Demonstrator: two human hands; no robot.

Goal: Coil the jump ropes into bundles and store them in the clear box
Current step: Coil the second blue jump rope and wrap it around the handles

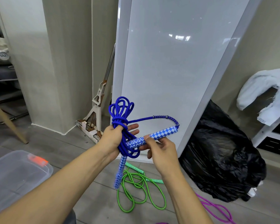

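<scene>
The blue jump rope [121, 109] is held up at chest level, well above the floor [95, 199]. Its cord is gathered into a bundle of loops, cinched by several turns wound around the middle. The bundle is clasped by the left grip [113, 136]: the thumb is hooked over the wound turns and the fingers are stretched out behind the loops. One patterned handle [162, 132] is pinched between thumb and fingertips of the right grip [162, 152], and it is angled up to the right, with the spring-wrapped cord end arching back toward the bundle. The second handle [120, 172] is left dangling straight down below the left grip.

The clear box [14, 172] is seen low at the left on the floor, apart from the rope, with an orange latch [37, 160] on its near edge. A green jump rope [136, 191] is sprawled loose on the floor beneath the hands, and a purple jump rope [217, 209] is spread further right. A black bag [220, 159] is slumped against a tall white panel [168, 62], and a mop [99, 107] is propped beside that panel's left edge.
</scene>
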